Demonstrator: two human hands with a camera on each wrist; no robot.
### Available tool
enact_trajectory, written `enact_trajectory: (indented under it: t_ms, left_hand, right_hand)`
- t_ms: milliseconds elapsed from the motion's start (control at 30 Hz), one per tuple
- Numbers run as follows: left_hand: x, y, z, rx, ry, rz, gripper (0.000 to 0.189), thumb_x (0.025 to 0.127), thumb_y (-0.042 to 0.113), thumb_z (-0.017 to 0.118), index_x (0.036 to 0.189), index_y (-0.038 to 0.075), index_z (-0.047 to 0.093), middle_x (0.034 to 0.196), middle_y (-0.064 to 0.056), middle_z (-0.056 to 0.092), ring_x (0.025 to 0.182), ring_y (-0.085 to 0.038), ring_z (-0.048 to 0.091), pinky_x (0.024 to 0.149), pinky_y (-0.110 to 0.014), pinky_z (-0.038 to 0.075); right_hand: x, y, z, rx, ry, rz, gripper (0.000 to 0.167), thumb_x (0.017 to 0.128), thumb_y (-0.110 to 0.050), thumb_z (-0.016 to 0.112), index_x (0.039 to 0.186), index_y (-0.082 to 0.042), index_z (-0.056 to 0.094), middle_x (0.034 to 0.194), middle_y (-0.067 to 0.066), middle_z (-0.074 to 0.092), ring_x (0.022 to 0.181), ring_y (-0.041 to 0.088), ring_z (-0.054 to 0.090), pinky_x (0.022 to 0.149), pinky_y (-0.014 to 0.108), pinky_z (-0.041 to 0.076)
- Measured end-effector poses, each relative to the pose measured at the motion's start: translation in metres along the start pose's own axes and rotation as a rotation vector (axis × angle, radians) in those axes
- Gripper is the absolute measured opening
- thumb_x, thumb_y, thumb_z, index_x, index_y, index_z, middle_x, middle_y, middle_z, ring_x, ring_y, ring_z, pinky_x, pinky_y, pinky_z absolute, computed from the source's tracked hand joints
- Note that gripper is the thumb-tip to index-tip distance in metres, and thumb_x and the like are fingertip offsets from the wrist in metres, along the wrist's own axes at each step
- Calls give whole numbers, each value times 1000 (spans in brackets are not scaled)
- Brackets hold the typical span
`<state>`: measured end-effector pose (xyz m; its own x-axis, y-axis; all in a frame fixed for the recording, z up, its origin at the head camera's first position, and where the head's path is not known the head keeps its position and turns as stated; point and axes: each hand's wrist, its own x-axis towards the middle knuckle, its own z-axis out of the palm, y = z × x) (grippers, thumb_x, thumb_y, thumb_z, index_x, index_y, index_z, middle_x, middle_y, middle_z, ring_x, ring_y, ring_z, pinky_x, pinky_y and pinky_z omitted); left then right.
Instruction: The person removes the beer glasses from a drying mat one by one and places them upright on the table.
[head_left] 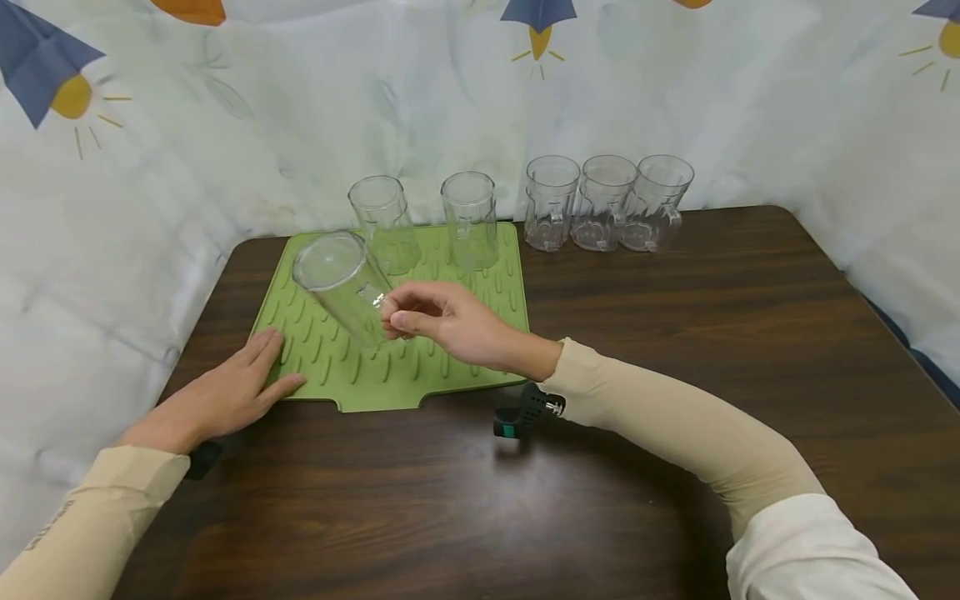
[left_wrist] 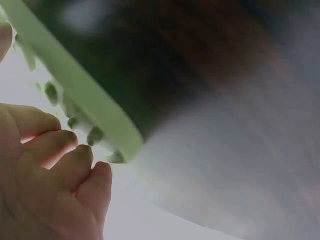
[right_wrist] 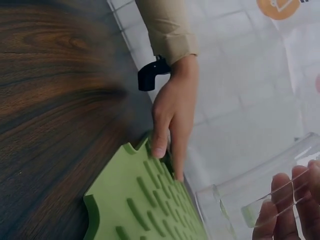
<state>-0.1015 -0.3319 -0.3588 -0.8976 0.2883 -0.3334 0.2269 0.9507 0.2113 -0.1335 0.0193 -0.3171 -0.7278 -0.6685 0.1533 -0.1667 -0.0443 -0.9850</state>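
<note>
The right hand (head_left: 442, 321) gripped a glass mug (head_left: 337, 287) at its handle side and held it tilted over the left part of the green mat (head_left: 382, 383), with its upper end leaning left. The left hand (head_left: 232, 387), its fingers extended, rested at the mat's left near edge. Two other mugs (head_left: 470, 221) stood on the mat's far part; three more mugs (head_left: 551, 204) stood on the table (head_left: 712, 308), far right of the mat.

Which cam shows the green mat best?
Head: it shows the green mat with nearly its whole outline. Right wrist crops it at the bottom; left wrist shows only an edge and some ridges.
</note>
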Motion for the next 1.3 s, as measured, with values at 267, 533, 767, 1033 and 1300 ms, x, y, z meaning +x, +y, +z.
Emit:
enact_trajectory:
  t_ms: [267,533,767,1033,1300]
  left_hand:
    - [1,17,-6,9,68,59,92,107,57,46,165,-4,8,172,-31,7,157,-52,16,120,-70,27]
    - [3,37,-7,38,209,181,86,107,50,52,167,3,13,171,-27,19,155,-49,28,119,-67,33]
    - [1,56,-11,31,316,215,79,106,43,58,167,13,19,169,-22,31,151,-47,38,117,-65,37]
    - [3,76,-15,-31,419,292,78,104,35,64,166,13,24,164,-22,40,147,-46,45,114,-65,41]
    - [9,95,-11,-101,521,431,80,101,19,68,167,14,22,156,-21,50,128,-40,62,95,-56,57]
  right_hand:
    - [-14,0,-11,-20,23,-2,13,106,-4,55,112,1,65,112,18,68,107,24,70,100,36,61]
    - [-31,-7,-30,-48,100,-55,14,106,-2,54,114,3,64,109,16,65,105,29,68,98,38,60]
    - [-47,-6,-40,-183,162,-90,13,106,-6,57,113,-2,67,107,12,68,99,18,68,96,36,60]
    - [-64,-4,-47,-320,201,-232,13,104,-3,59,113,-2,68,105,11,68,94,16,66,87,33,59]
    - [-74,1,-52,-500,271,-488,9,97,3,66,103,-2,71,96,7,68,84,10,53,73,26,47]
